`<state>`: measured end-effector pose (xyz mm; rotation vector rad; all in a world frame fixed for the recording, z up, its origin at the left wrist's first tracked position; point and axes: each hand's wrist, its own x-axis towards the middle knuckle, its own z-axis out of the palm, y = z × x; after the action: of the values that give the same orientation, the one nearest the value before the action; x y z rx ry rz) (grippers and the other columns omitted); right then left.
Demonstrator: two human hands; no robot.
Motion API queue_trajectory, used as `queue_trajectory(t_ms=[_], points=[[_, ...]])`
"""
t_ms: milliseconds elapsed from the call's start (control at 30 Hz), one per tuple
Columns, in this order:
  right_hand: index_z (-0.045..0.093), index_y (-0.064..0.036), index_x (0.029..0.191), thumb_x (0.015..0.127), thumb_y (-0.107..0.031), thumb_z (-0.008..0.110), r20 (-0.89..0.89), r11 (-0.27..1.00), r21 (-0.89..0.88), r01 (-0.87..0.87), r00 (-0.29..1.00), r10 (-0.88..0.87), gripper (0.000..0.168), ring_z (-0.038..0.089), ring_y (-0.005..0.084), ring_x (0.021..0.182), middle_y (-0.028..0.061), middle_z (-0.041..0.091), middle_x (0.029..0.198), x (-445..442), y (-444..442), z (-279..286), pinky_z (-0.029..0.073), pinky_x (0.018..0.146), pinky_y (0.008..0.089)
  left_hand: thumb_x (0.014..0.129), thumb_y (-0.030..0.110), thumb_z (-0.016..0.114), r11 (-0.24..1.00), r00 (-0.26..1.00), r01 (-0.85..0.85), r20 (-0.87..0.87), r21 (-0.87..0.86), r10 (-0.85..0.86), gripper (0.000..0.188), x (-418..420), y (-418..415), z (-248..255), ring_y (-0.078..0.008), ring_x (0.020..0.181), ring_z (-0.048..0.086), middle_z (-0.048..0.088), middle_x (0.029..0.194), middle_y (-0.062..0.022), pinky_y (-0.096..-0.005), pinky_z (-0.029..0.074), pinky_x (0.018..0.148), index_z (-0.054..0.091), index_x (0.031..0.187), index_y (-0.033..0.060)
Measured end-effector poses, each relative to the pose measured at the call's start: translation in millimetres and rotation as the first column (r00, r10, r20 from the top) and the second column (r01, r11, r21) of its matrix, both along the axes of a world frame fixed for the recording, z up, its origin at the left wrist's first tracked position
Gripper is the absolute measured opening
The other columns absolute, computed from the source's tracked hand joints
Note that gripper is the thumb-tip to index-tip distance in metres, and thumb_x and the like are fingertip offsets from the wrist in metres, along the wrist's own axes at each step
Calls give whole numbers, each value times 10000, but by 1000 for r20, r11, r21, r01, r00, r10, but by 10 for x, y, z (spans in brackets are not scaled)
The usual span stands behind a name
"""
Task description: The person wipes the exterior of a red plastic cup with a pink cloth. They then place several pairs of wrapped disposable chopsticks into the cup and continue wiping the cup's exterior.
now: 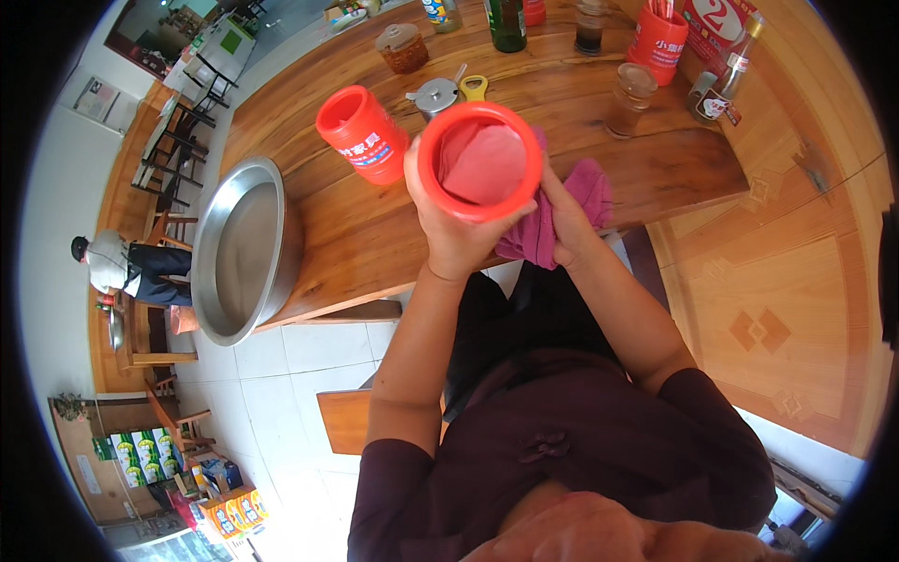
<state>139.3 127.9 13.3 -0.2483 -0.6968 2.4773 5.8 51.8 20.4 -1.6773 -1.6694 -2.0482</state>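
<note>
My left hand grips a round red plastic container, its open mouth turned up towards me and something pinkish showing inside. A magenta cloth hangs in my right hand, which is pressed against the container's right side; its fingertips are partly hidden. Left of my hands stands a second red plastic container with writing on it. Just behind the held container are a small metal pot with a lid and a yellow bottle opener.
A large metal basin sits at the wooden table's left edge. Glass jars, bottles and another red container stand along the back and right. A wood-panelled wall borders the right side. A person bends over far left.
</note>
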Motion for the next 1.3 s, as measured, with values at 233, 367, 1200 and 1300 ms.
queue_trajectory(t_ms=[233, 367, 1200, 1300], points=[[561, -75, 1440, 1084, -380, 612, 123, 992, 125, 4, 992, -20, 471, 679, 184, 1186, 75, 684, 1336, -74, 15, -148, 581, 1005, 357, 574, 192, 1064, 996, 998, -54, 29, -73, 56, 1170, -111, -207, -121, -287, 1306, 562, 513, 1430, -130, -450, 488, 1097, 363, 1494, 12], [571, -68, 1436, 1078, -329, 636, 93, 990, 130, 60, 993, -72, 448, 689, 175, 1161, 68, 698, 1311, -124, -42, -126, 584, 988, 344, 696, 121, 1001, 991, 991, -136, 1, 8, 136, 939, -51, -304, -206, -256, 1288, 587, 568, 1425, -133, -418, 506, 1092, 458, 1452, -3], [477, -116, 1540, 1052, -740, 330, -155, 995, -103, 16, 987, -32, 806, 600, 232, 1342, 110, 590, 1493, 46, 84, -2, 501, 1128, 403, 669, 187, 1014, 981, 985, 166, -34, -104, -171, 1023, 105, -22, -25, -317, 1374, 522, 498, 1494, -177, -461, 433, 1158, 430, 1490, 5], [474, -111, 1541, 1055, -737, 324, -41, 998, -37, 47, 998, -48, 806, 605, 232, 1334, 113, 593, 1488, 47, 129, -51, 506, 1123, 397, 625, 245, 1030, 989, 960, 146, -238, -15, -146, 1139, 166, 17, 180, -355, 1420, 467, 439, 1525, -190, -474, 373, 1201, 367, 1523, 20]])
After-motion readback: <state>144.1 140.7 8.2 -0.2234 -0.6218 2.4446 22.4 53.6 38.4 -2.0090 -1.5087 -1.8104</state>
